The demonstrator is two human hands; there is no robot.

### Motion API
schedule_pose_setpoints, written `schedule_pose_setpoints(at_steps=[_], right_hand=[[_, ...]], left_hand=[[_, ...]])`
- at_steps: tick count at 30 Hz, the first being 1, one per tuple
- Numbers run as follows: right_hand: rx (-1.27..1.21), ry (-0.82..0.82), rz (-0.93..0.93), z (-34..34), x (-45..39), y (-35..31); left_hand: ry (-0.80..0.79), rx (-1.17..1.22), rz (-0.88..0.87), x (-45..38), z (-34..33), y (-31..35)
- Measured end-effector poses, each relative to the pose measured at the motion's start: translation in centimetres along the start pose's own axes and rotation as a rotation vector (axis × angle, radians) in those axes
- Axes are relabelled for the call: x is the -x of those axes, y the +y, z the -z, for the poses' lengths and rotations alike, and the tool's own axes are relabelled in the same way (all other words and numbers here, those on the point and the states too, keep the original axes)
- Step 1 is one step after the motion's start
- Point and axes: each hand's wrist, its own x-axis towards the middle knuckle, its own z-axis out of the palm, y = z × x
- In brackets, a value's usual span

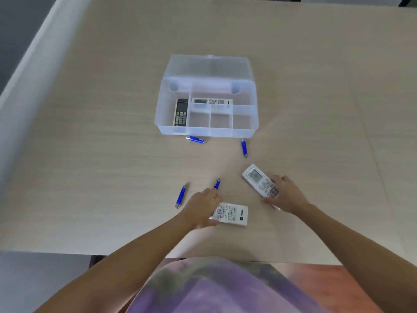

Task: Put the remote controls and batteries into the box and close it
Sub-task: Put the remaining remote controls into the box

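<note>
Our left hand (pixel 203 206) lies curled over one end of a white rectangular remote control (pixel 232 213) lying flat on the pale wood-grain table (pixel 90 154). Our right hand (pixel 285 195) grips the keypad end of a second white remote with a grey screen (pixel 259 180), fingers wrapped round it. The translucent plastic box (pixel 208 129) sits open, well beyond, holding a black remote (pixel 181 112) and a white one (pixel 212 101) in separate compartments. Four blue cylindrical batteries (pixel 180 196) are scattered on the table.
</note>
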Motion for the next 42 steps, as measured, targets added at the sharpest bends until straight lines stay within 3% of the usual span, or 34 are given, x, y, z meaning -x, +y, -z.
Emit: schedule_pose_setpoints(at_steps=[5,9,12,16,18,24,35,38,42], right_hand=[[-0.090,-0.119,-0.001,2.4,-0.6,-0.7],[-0.447,-0.160,-0.025,7.9,-0.6,-1.3],[-0.674,-0.076,0.042,12.9,-1.3,-2.6],[-0.834,0.030,0.158,17.7,-5.1,-5.7],[-0.875,0.020,0.184,18.8,-8.3,-7.8],[-0.767,-0.050,0.206,18.5,-18.6,-13.7],[-0.510,-0.179,0.265,14.0,-26.6,-17.9],[-0.164,-0.091,0.318,13.2,-26.6,-18.6],[0.025,-0.097,0.419,12.9,-26.6,-19.3]], left_hand=[[0.035,-0.061,-0.021,-0.5,0.6,0.2],[0.144,0.303,0.016,0.5,3.8,-2.3],[0.377,0.615,0.152,0.3,7.8,-5.3],[0.802,0.782,0.392,-2.8,12.7,-9.9],[0.913,0.849,0.456,-4.8,14.3,-12.1],[0.899,0.857,0.598,-9.2,15.0,-16.5],[0.887,0.581,0.619,-10.4,13.4,-16.7],[0.897,0.589,0.636,-10.5,13.2,-16.7],[0.884,0.591,0.649,-10.6,13.5,-16.6]])
